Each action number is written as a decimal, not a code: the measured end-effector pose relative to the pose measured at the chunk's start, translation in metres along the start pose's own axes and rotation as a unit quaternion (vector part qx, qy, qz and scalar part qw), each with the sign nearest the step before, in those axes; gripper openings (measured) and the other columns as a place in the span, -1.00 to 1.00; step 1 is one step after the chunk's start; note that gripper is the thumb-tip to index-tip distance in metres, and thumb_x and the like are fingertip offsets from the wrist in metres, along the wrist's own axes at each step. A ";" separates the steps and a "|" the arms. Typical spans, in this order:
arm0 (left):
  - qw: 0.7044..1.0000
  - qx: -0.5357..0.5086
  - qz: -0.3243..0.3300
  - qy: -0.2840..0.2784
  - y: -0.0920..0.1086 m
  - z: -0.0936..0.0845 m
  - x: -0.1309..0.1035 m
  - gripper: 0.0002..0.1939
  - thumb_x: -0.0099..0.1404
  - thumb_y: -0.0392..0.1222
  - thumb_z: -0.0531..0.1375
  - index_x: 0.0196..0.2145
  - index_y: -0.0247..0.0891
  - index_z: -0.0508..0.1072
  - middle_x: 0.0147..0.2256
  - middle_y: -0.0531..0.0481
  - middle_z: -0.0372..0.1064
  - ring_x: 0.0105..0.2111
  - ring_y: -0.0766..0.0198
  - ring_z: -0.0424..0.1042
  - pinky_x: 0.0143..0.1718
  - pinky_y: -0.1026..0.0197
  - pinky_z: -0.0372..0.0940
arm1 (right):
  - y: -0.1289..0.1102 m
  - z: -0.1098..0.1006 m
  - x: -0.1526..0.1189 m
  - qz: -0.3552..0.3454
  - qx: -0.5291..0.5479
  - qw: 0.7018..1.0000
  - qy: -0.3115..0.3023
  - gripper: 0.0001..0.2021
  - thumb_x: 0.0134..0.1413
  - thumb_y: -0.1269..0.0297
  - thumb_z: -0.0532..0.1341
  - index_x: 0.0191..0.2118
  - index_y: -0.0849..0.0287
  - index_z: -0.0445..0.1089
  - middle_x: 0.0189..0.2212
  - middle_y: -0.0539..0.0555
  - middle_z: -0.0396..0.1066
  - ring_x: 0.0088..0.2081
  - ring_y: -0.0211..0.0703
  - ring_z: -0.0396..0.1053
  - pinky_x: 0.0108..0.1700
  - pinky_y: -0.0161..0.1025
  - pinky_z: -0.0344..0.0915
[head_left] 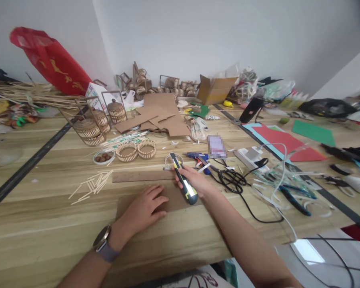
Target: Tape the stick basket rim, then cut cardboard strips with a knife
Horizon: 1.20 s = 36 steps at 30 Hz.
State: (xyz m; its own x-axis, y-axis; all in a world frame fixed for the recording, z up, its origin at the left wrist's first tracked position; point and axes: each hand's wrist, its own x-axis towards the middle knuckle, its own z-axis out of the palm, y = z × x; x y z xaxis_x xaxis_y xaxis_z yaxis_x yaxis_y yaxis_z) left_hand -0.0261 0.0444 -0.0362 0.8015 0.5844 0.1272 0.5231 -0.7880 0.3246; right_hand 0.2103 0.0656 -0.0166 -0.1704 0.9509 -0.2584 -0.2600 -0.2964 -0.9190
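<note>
My left hand (144, 209), with a watch on its wrist, lies with fingers spread on a piece of brown cardboard (124, 205). In my right hand (195, 181) is a green and black utility knife (184, 182), held above the cardboard's right part and pointing away from me. A flat wooden strip (138, 176) lies along the cardboard's far edge. Just beyond the knife tip is a small ring (169, 160), partly hidden by the knife. The blue glue gun (198, 156) rests behind my right hand.
Two slatted rings (127, 152) and a bowl of brown balls (103, 157) stand beyond my left hand, near loose sticks (93, 185). Cardboard sheets (162, 108) lie farther back. At right are a coiled black cable (232, 180), a power strip (247, 159) and pliers (295, 200).
</note>
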 end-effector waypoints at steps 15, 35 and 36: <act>1.000 0.014 -0.002 -0.018 0.004 -0.005 0.000 -0.65 0.32 -0.14 0.28 0.06 -0.17 0.49 0.24 -0.22 0.26 0.25 -0.09 0.22 0.24 -0.15 0.21 | -0.011 0.018 -0.017 0.010 0.031 0.999 -0.017 -0.71 0.04 0.16 0.29 -0.17 0.09 0.23 -0.50 -0.14 0.33 -0.65 -0.35 0.23 -0.64 -0.35 0.22; 0.999 -0.017 -0.017 -0.026 -0.003 0.000 -0.001 -0.62 0.33 -0.04 0.27 0.07 -0.15 0.50 0.25 -0.22 0.26 0.26 -0.11 0.22 0.24 -0.18 0.20 | -0.012 0.025 -0.027 0.008 0.007 0.997 -0.079 -0.74 0.02 0.23 0.25 -0.16 0.10 0.24 -0.49 -0.13 0.33 -0.61 -0.35 0.26 -0.61 -0.36 0.24; 0.999 -0.017 -0.018 -0.028 -0.003 0.000 -0.001 -0.62 0.33 -0.05 0.27 0.07 -0.16 0.50 0.24 -0.23 0.26 0.26 -0.11 0.22 0.24 -0.18 0.19 | -0.013 0.025 -0.027 0.009 0.004 0.997 -0.082 -0.76 0.02 0.23 0.25 -0.19 0.10 0.23 -0.49 -0.13 0.32 -0.61 -0.35 0.27 -0.61 -0.36 0.23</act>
State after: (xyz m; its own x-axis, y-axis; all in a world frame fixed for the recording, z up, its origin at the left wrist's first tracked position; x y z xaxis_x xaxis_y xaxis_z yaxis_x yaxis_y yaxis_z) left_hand -0.0283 0.0467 -0.0373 0.7976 0.6000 0.0620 0.5427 -0.7587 0.3604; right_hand 0.1943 0.0415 0.0094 -0.3270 0.9187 -0.2216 -0.2638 -0.3139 -0.9121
